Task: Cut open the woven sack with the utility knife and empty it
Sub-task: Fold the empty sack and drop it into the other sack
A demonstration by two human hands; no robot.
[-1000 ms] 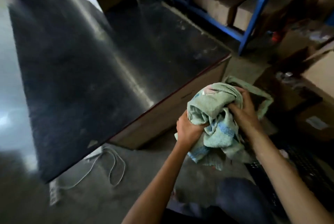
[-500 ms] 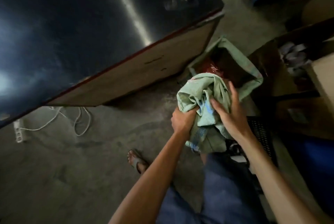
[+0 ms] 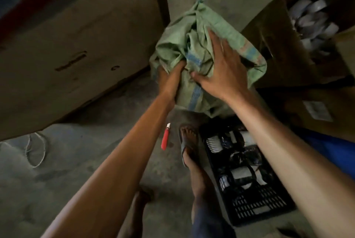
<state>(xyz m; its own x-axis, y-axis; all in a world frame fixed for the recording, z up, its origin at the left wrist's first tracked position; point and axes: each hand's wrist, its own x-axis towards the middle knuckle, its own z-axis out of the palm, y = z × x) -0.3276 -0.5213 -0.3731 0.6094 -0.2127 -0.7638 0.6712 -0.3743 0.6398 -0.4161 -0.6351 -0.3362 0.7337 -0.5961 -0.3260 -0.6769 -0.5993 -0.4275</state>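
Observation:
A crumpled green woven sack [image 3: 201, 32] with blue stripes is bunched up above the concrete floor, beside the table's side panel. My left hand [image 3: 171, 80] grips a fold of the sack from below, its fingers buried in the cloth. My right hand [image 3: 221, 68] lies spread on top of the bundle, fingers straight, thumb pressing the fabric. A red utility knife [image 3: 165, 137] lies on the floor below the sack, blade end out, between my left forearm and my sandalled foot [image 3: 189, 141].
A black plastic crate [image 3: 249, 176] holding wrapped dark and white items stands on the floor at lower right. An open cardboard box [image 3: 272, 32] with grey rolls is at upper right. The table's side panel [image 3: 76, 45] fills the left. A white cable [image 3: 36, 151] lies at far left.
The view has tipped further down, bringing the knife and crate into sight. The sack bundle has moved lower and toward the floor, and my right hand has shifted on top of it.

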